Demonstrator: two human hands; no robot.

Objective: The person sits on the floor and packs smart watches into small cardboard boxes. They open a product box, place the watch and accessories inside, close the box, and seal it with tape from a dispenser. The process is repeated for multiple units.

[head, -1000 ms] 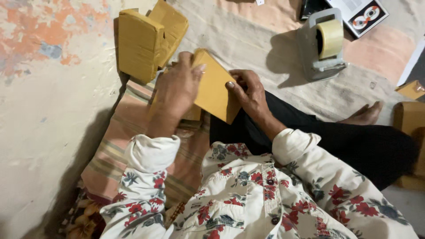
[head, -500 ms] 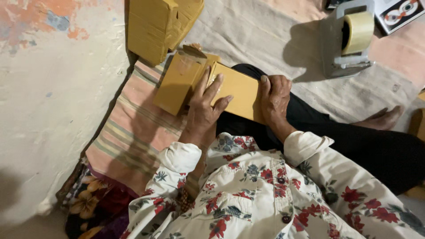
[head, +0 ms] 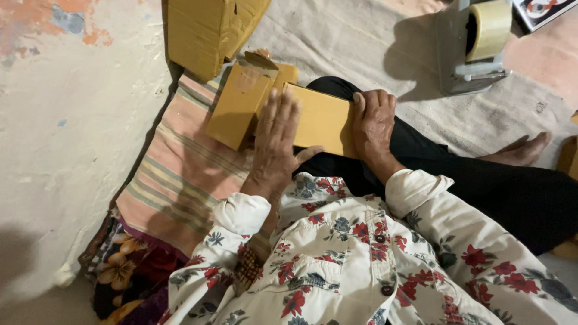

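A small yellow-brown cardboard box (head: 241, 105) lies across my lap, partly unfolded, with one flat panel (head: 322, 117) stretching to the right. My left hand (head: 276, 141) rests flat on the box with fingers spread, pressing it down. My right hand (head: 373, 123) grips the right edge of the flat panel, fingers curled over it. Both sleeves are white with a red flower print.
A larger cardboard box (head: 208, 30) stands at the top by the wall. A grey tape dispenser (head: 472, 45) with a roll sits top right on the beige cloth. A striped mat (head: 180, 174) lies at my left. My bare foot (head: 521, 150) is at right.
The small box has come down from an upright hold onto my lap. My left hand moved from its side to lie flat on top; my right hand shifted to the panel's right edge.
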